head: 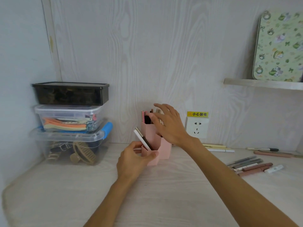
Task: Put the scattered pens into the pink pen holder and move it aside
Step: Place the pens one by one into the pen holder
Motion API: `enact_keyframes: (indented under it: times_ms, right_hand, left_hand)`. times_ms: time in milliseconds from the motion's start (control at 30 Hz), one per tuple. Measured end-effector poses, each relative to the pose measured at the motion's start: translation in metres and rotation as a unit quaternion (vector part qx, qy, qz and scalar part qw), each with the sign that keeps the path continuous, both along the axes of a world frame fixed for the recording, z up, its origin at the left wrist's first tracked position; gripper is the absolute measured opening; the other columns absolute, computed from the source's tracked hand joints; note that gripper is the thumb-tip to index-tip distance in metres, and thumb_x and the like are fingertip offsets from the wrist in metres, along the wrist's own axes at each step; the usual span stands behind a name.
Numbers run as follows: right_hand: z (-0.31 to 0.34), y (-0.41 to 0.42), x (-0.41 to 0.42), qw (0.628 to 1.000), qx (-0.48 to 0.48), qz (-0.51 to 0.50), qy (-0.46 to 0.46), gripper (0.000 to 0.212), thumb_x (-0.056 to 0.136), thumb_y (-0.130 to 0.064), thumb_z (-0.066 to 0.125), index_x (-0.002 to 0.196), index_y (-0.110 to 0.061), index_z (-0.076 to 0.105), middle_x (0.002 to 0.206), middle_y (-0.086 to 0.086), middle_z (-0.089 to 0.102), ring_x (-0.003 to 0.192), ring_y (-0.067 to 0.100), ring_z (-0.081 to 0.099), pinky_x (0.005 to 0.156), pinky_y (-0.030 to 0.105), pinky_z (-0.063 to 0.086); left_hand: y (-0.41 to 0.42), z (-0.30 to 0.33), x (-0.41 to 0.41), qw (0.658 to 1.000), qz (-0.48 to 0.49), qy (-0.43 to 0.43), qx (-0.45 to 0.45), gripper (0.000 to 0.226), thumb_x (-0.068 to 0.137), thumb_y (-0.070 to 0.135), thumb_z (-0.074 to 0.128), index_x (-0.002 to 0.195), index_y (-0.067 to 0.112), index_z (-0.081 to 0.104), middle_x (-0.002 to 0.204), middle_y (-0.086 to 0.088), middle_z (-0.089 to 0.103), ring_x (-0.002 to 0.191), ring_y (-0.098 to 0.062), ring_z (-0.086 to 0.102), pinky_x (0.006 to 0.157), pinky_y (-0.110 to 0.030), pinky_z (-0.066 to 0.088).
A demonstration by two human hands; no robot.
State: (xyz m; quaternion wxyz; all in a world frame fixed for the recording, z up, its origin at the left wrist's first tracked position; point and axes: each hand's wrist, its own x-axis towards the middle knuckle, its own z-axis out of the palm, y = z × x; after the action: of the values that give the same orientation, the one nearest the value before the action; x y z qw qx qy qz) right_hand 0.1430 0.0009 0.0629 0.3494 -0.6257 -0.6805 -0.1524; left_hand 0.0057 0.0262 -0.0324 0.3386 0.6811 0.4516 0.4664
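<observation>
At the far left of the counter (49, 185), against the wall, stands a stack of three storage boxes: a dark lidded box (70, 93) on top, a clear box of coloured clips (68, 118) in the middle, and a larger clear bin (68, 146) with a blue latch beneath, holding hair claws. Just right of the stack, near the back panel, sits the pink pen holder (161, 149), a cluster of tiered compartments. The left hand (132, 159) grips its lowest front compartment, thumb curled over the rim; a white pen (142, 139) and a dark one lean out of that compartment, tilted left. The right hand (167, 125) reaches over the tallest rear compartment, fingers spread and relaxed, touching the tops of the pens (146, 117) standing there. Behind the right wrist is a wall socket (197, 127) with a yellow warning label above. Farther right, well apart from the holder, loose pens (250, 166) lie scattered on the counter, with more along the back edge. Above them a floral tray (278, 46) leans on a shelf (262, 83).
</observation>
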Motion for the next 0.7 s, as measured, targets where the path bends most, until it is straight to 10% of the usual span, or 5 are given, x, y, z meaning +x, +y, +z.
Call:
enact_keyframes:
  times_ms: [367, 533, 700]
  right_hand:
    - [-0.070, -0.112, 0.142, 0.982, -0.033, -0.167, 0.077, 0.033, 0.097, -0.033, 0.041, 0.122, -0.019, 0.057, 0.128, 0.001, 0.060, 0.124, 0.020, 0.046, 0.102, 0.030, 0.029]
    - [-0.097, -0.160, 0.205, 0.915, -0.214, -0.329, 0.088, 0.043, 0.098, -0.042, 0.031, 0.139, -0.030, 0.038, 0.152, 0.001, 0.031, 0.142, 0.024, 0.019, 0.116, 0.046, 0.013]
    - [-0.101, -0.141, 0.189, 0.902, -0.292, -0.314, 0.047, 0.045, 0.099, -0.041, 0.019, 0.141, -0.031, 0.029, 0.156, -0.004, 0.021, 0.143, 0.022, 0.015, 0.116, 0.051, 0.008]
  left_hand:
    - [-0.009, 0.010, 0.000, 0.985, 0.109, -0.016, 0.135, 0.118, 0.048, 0.048, 0.087, 0.143, 0.028, 0.021, 0.133, 0.001, 0.044, 0.116, -0.018, 0.046, 0.084, -0.038, 0.043]
    - [-0.027, 0.021, 0.011, 0.935, 0.143, -0.031, 0.323, 0.070, 0.060, 0.015, 0.084, 0.119, 0.018, 0.047, 0.114, -0.006, 0.052, 0.101, -0.019, 0.048, 0.078, -0.033, 0.042]
    - [-0.050, 0.021, 0.043, 0.902, -0.035, 0.117, 0.414, 0.024, 0.071, 0.002, 0.074, 0.084, 0.020, 0.066, 0.089, 0.008, 0.064, 0.086, -0.004, 0.052, 0.064, -0.016, 0.040]
